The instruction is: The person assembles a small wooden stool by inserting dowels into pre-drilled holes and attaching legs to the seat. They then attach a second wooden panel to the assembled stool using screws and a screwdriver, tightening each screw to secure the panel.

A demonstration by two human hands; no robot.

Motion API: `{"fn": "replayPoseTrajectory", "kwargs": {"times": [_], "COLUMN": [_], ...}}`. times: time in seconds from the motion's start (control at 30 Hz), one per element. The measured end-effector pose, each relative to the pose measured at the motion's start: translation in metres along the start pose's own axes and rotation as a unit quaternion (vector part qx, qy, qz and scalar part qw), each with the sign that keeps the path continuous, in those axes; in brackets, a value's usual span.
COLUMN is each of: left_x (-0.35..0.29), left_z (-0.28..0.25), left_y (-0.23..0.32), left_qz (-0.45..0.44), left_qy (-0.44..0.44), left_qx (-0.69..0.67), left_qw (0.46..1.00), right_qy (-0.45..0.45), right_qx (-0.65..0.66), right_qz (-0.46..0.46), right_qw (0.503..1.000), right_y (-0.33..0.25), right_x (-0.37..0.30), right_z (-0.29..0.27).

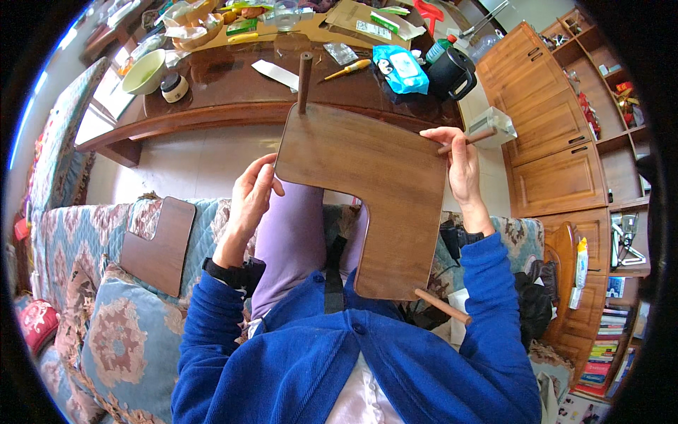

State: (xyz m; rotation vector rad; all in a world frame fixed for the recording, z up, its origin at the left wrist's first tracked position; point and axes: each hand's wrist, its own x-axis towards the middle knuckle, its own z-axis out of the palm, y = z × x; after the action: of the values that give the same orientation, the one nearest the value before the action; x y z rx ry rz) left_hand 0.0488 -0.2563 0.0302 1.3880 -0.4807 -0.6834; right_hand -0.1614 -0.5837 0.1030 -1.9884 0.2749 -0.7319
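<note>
An L-shaped brown wooden board (pixel 374 169) is raised in front of my lap, tilted. Three round wooden pegs stick out from its corners: an upright peg (pixel 304 81) at the far left, a peg (pixel 467 140) at the far right and a peg (pixel 445 307) at the near end. My left hand (pixel 252 194) has its bent fingers at the board's left edge, with some fingertips hidden. At the far right corner, my right hand (pixel 460 166) grips the board's edge beside the peg, its thumb close against the peg.
A second L-shaped board (pixel 159 244) lies on the patterned sofa (pixel 78 233) at left. Ahead, the dark table (pixel 219 74) bears a screwdriver (pixel 348 69), blue wipes pack (pixel 401 69), black kettle (pixel 452 73), green bowl (pixel 145 73) and jar (pixel 174 87). Wooden cabinets (pixel 544 134) stand at right.
</note>
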Motion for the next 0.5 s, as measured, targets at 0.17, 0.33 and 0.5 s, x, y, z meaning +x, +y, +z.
{"fn": "replayPoseTrajectory", "kwargs": {"times": [0.17,0.33,0.5], "left_x": [-0.001,-0.03,-0.1], "left_z": [-0.023,-0.089,-0.139], "left_y": [-0.017,-0.073,-0.128], "left_qz": [-0.016,-0.097,-0.113], "left_qy": [0.023,0.117,0.123], "left_qx": [-0.011,0.099,0.529], "left_qw": [1.0,0.983,0.832], "right_qy": [0.01,0.001,-0.075], "right_qx": [-0.035,0.025,0.192], "right_qz": [0.032,0.094,0.187], "right_qw": [0.999,0.995,0.96], "right_y": [0.006,0.011,0.008], "right_x": [0.021,0.023,-0.005], "right_z": [-0.001,-0.005,-0.014]}}
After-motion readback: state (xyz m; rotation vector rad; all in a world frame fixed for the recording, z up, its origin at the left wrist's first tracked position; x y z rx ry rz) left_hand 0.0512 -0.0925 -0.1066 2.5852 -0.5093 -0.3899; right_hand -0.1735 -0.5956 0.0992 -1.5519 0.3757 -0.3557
